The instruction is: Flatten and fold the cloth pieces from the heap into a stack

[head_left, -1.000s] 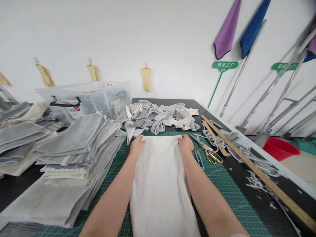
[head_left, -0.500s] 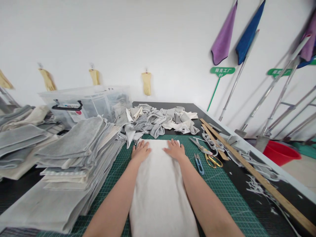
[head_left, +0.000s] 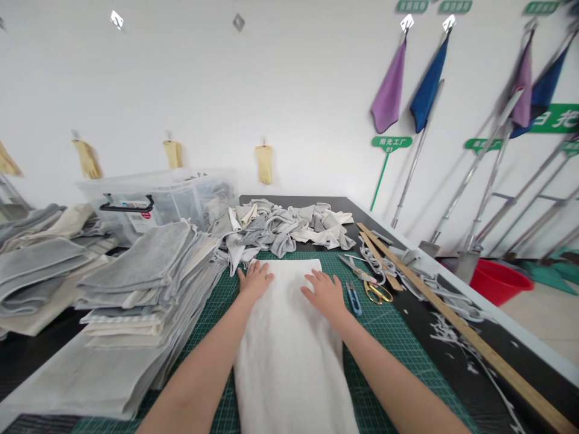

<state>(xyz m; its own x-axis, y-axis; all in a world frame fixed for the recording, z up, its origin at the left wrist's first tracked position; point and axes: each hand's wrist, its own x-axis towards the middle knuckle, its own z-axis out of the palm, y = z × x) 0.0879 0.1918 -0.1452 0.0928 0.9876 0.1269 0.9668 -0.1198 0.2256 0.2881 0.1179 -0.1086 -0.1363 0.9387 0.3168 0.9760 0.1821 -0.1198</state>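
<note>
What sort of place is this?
Likely a small textile or sewing workshop: a gridded green cutting mat lies under the white cloth, blue snips sit on the mat, and folded grey fabric is stacked at the left.

From the view's centre, a red bucket (head_left: 500, 282) sits at three o'clock, a yellow glove (head_left: 263, 164) hangs at eleven.

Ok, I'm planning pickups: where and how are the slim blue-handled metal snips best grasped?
Probably by the blue handle, coming from the near side: the snips lie on the green gridded cutting mat, handle toward the camera and metal blades pointing away, which should keep the grip off them.
</note>
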